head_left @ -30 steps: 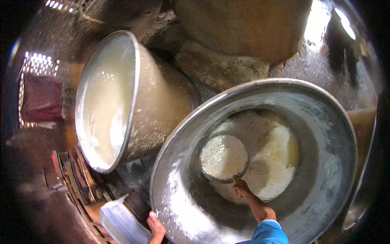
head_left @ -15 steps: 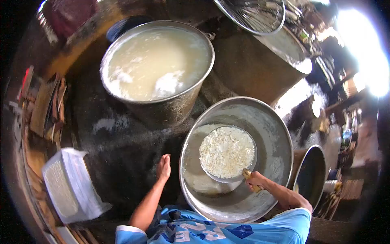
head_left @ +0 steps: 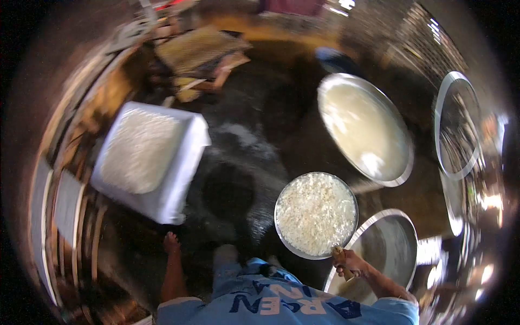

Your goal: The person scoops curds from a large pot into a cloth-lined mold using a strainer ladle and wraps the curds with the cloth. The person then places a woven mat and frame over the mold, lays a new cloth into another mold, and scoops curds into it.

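Note:
My right hand (head_left: 349, 262) is closed around the short wooden handle (head_left: 338, 252) of a large round scoop (head_left: 303, 254). White, wet, lumpy grains (head_left: 315, 214) fill the scoop nearly to its rim. It hangs over the dark floor and overlaps the left rim of a wide metal basin (head_left: 398, 230). Nothing is in my left hand (head_left: 171, 242), which is held out low at the left, slightly blurred, with its fingers loosely extended. Beyond that hand stands a crate lined with white plastic sheet (head_left: 189, 157), holding a bed of similar white grains (head_left: 141, 151).
A big metal pot (head_left: 403, 176) of cloudy whitish liquid stands beyond the basin. At the far right is a round wire-like rack or hoop (head_left: 440, 127). Boards and scraps (head_left: 200, 51) lie at the back left. The dark floor (head_left: 233, 184) looks wet.
My right hand has lifted the filled scoop out of the basin and carried it left. My view has turned left, bringing the lined crate closer to the middle. My left hand stays free.

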Available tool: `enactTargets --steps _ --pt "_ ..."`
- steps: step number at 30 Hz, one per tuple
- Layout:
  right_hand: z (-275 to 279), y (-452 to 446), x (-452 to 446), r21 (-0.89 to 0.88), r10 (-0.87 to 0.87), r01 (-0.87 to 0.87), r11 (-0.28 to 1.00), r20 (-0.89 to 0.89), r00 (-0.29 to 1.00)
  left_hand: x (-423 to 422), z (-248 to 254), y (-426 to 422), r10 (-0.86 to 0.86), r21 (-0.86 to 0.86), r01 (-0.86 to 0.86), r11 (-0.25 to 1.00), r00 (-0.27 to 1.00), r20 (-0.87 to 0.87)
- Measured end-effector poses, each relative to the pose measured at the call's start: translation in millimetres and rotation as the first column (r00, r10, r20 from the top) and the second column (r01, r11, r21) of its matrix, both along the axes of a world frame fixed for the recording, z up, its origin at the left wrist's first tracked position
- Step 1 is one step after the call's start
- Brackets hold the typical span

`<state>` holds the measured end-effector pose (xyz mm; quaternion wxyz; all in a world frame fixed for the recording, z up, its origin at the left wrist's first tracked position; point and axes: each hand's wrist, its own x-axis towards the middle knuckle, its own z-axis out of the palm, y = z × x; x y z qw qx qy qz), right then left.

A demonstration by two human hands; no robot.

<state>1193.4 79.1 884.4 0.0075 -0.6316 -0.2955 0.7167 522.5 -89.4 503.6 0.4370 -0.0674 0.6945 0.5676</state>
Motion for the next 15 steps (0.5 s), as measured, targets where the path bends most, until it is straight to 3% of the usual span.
enactTargets --steps 1,2,4,5,6,8,11,12,13,14,15 --pt "-22 16 -32 -0.013 -0.001 0.001 1.0 0.011 1.0 -27 5 -3 0.095 0.052 -0.096 0.994 0.995 0.031" --pt "-15 32 -84 -0.036 -0.081 0.077 0.996 -0.137 0.987 -52 12 -6 0.191 0.1 -0.197 0.975 0.979 0.068" --pt "-64 61 -156 -0.007 0.039 -0.04 0.999 -0.155 0.987 -63 81 27 0.288 0.196 -0.282 0.939 0.958 -0.003" --pt "-89 78 -199 0.067 0.17 -0.162 0.985 -0.151 0.974 -86 100 45 0.298 0.132 -0.29 0.948 0.954 -0.038" --pt "-98 80 -242 0.105 0.282 -0.269 0.957 -0.145 0.948 -79 169 52 0.397 0.053 -0.396 0.917 0.918 -0.001" --pt "-106 110 -330 0.183 0.414 -0.381 0.906 -0.196 0.889 -113 160 67 0.426 0.071 -0.426 0.902 0.905 0.013" --pt "-109 107 -482 0.103 0.308 -0.29 0.951 -0.334 0.891 -156 157 79 0.426 0.076 -0.431 0.899 0.902 0.072" --pt "-116 109 -519 -0.007 0.241 -0.276 0.961 -0.465 0.852 -165 155 79 0.422 0.077 -0.43 0.9 0.901 0.094" --pt "-161 105 -547 0.155 0.402 -0.373 0.915 -0.271 0.875 -172 153 77 0.412 0.083 -0.423 0.902 0.903 0.118" --pt "-136 101 -584 0.024 0.262 -0.273 0.962 -0.379 0.888 -174 153 79 0.408 0.091 -0.422 0.902 0.902 0.138" --pt "-178 103 -609 0.082 0.314 -0.307 0.948 -0.379 0.87 -179 152 81 0.4 0.096 -0.418 0.904 0.902 0.159"
